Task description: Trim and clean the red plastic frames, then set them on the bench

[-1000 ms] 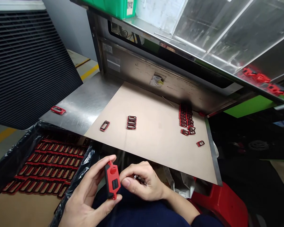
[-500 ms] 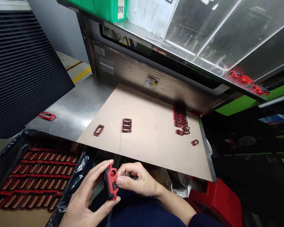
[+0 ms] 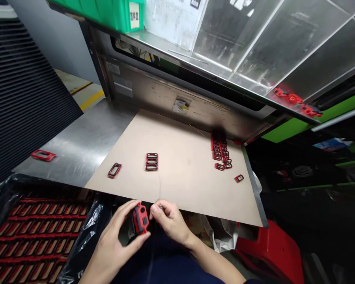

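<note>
My left hand (image 3: 114, 238) grips a red and black plastic housing (image 3: 141, 218) by its two ends, between thumb and fingers. The part is tilted, and its holed side faces right. Just right of it, apart from the part, is my right hand (image 3: 171, 221), its fingers curled round a small shiny metal piece (image 3: 161, 207) that is mostly hidden. On the beige board (image 3: 183, 181) beyond the hands lie a single red and black frame (image 3: 114, 170) and a small stack of similar frames (image 3: 152, 161).
A bin lined with black plastic (image 3: 85, 232) holds rows of red and black frames at lower left. More frames (image 3: 219, 146) cluster at the board's right, with a lone one (image 3: 239, 178) nearby. One red frame (image 3: 43, 155) lies on the metal table. A green box (image 3: 106, 15) stands on the shelf above.
My right hand has come away from the housing, slightly up and right. The housing has turned in my left hand, showing more of its black side. The whole view has shifted slightly.
</note>
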The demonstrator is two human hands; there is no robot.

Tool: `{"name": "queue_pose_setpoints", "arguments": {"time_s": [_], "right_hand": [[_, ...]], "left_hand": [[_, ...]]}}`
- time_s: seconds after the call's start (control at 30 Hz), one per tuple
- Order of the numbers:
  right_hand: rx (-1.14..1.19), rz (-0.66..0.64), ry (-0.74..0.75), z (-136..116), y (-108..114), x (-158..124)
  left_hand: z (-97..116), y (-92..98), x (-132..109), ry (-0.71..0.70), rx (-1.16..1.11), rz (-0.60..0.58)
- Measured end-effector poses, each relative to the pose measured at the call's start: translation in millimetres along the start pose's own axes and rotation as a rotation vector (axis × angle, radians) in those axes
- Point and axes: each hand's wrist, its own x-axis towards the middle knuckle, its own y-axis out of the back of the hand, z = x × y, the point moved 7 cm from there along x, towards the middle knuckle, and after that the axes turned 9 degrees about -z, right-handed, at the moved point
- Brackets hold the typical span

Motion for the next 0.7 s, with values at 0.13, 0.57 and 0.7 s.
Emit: {"name": "queue_pose_setpoints", "arguments": {"time_s": [0.13,0.57,0.7], "right_hand": [[-0.027,0.033,-0.025,14,14,1],[-0.083,0.035,-0.069,28,37,-9],[-0.076,0.061,-0.08,32,47,-12]], "left_hand": [[-52,5.8,35,0.023,0.158,-0.031],[-148,41.0,169,-0.055,0.525,-0.352],[-144,44.5,168,-0.06,0.516,-0.342]]}}
